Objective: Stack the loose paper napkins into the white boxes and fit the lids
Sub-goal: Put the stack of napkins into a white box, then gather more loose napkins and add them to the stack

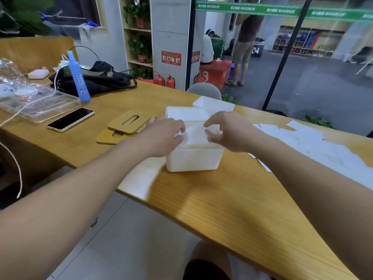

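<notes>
Both hands, left hand (163, 136) and right hand (228, 132), pinch a napkin stack (196, 135) over the white box (193, 160); wooden lids (129, 123) at nine o'clock. Uneven lowering could crumple edges.

table (232, 199): smooth grained wood
box (193, 160): matt white plastic
lids (129, 122): pale wood
phone (70, 119): glossy glass

Long wooden bench (232, 201) running from far left to near right over a pale tiled floor (125, 239). Far behind, a grey concrete pillar (171, 37) with an orange notice (171, 58), red fire extinguishers (165, 80) at its foot. Left of it, wooden shelves (137, 31) holding potted plants. Right, glass wall (302, 57) crossed by a green band (262, 10).
</notes>
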Motion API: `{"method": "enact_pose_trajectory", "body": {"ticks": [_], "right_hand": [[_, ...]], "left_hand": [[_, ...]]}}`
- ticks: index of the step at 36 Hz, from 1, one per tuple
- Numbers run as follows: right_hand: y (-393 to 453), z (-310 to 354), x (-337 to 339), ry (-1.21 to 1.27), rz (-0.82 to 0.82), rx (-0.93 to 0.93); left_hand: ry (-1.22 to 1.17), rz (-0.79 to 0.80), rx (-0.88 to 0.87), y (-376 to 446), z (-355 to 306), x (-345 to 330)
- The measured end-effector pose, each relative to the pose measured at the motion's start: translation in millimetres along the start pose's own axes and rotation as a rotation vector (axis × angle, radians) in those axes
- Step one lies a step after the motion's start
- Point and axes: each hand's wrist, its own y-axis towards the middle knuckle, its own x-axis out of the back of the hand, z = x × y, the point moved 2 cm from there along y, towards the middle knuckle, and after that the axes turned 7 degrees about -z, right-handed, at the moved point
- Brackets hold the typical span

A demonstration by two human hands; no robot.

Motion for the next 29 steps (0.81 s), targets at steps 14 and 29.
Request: {"method": "enact_pose_trajectory", "body": {"ticks": [14,29], "right_hand": [[-0.8,-14.8,-25.4,0.214,0.009,-0.167],[-53.2,-30.0,14.0,0.41,-0.244,-0.189]], "left_hand": [[-0.038,0.004,-0.018,11.3,16.7,-5.7],[-0.26,-0.2,-0.122,-4.2,-74.4,19.7]]}}
